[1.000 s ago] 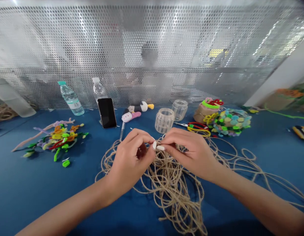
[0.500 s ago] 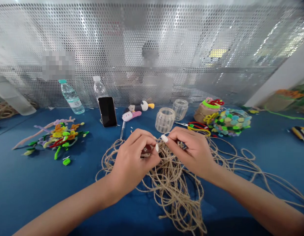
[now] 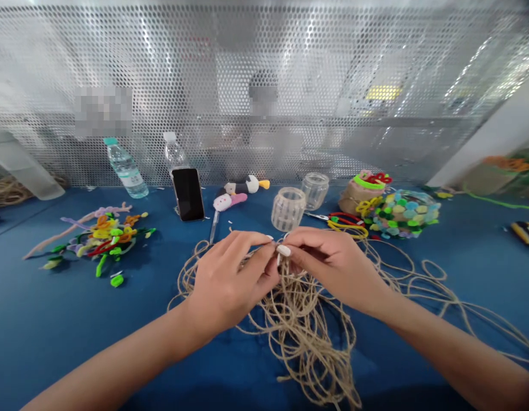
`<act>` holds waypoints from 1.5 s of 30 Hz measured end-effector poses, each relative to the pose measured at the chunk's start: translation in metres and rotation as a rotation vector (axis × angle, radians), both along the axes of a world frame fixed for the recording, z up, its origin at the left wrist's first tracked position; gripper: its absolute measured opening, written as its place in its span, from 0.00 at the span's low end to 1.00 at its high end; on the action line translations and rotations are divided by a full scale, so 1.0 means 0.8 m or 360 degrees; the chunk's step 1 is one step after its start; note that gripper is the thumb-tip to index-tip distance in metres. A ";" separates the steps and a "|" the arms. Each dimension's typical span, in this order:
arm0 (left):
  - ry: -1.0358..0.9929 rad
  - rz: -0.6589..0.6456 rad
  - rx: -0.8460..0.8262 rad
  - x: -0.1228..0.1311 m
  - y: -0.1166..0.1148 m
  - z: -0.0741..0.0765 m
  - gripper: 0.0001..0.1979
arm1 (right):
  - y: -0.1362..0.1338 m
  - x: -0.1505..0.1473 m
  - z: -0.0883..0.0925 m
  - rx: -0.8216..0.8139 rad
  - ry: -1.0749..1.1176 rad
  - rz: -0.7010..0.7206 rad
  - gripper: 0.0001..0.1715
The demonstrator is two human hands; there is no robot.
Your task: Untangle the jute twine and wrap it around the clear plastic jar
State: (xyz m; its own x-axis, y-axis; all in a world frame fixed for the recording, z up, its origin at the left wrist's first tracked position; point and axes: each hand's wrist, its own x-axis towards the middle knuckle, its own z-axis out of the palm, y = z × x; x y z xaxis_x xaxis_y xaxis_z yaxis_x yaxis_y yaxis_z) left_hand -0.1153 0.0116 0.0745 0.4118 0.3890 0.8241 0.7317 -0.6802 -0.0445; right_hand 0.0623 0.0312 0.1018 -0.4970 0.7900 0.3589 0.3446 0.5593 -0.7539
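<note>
A loose tangle of jute twine lies in loops on the blue table, right in front of me. My left hand and my right hand meet above it, fingertips almost touching. Both pinch strands of the twine at the top of the tangle. The fingers hide exactly what lies between them. Long loops of the twine run off to the right across the table.
Beyond my hands stand a black phone, a plush toy, ribbed jars and red-handled scissors. Colourful pipe-cleaner shapes lie at the left. A perforated metal screen rises behind the table.
My hands have drawn closer together and slightly lower, and their fingertips now meet over the twine. The strands between them are pulled up a little from the tangle.
</note>
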 end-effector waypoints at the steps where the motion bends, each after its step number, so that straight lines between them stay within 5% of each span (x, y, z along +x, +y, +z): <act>1: 0.0021 0.0018 0.0008 -0.001 0.000 0.000 0.09 | 0.000 0.001 0.001 0.0069 -0.0083 0.0024 0.09; 6: 0.0007 0.0074 -0.0030 0.001 0.001 0.003 0.04 | -0.002 0.003 0.000 0.0570 -0.0313 0.0023 0.08; 14: -0.0271 -0.0003 -0.0142 0.005 -0.001 0.004 0.06 | -0.005 0.004 0.003 0.0738 -0.0342 -0.0039 0.06; 18: -0.0422 -0.0095 -0.0225 0.006 0.000 0.007 0.07 | -0.003 0.002 0.000 0.1037 -0.0449 -0.0119 0.07; 26: -0.0801 -0.0375 -0.1206 0.001 0.001 0.025 0.09 | 0.005 0.009 -0.002 0.1127 -0.0396 -0.0060 0.07; 32: -0.0791 -0.0336 -0.1192 0.002 -0.001 0.022 0.07 | 0.004 0.011 -0.002 0.0879 -0.0261 -0.0036 0.09; 39: -0.1101 -0.0507 -0.1461 0.002 -0.004 0.020 0.04 | 0.002 0.009 0.007 -0.0158 0.0227 0.0158 0.09; 45: -0.0937 -0.0256 -0.1206 -0.001 -0.001 0.020 0.03 | 0.005 0.013 0.009 -0.0426 0.0167 0.0127 0.07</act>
State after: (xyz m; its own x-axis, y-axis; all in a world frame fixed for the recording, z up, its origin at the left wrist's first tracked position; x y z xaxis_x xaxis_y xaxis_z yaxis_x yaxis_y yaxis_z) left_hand -0.1158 0.0111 0.0907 0.1088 0.8761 0.4696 0.3926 -0.4719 0.7894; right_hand 0.0723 0.0353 0.1091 -0.5324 0.8236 0.1956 0.2200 0.3577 -0.9075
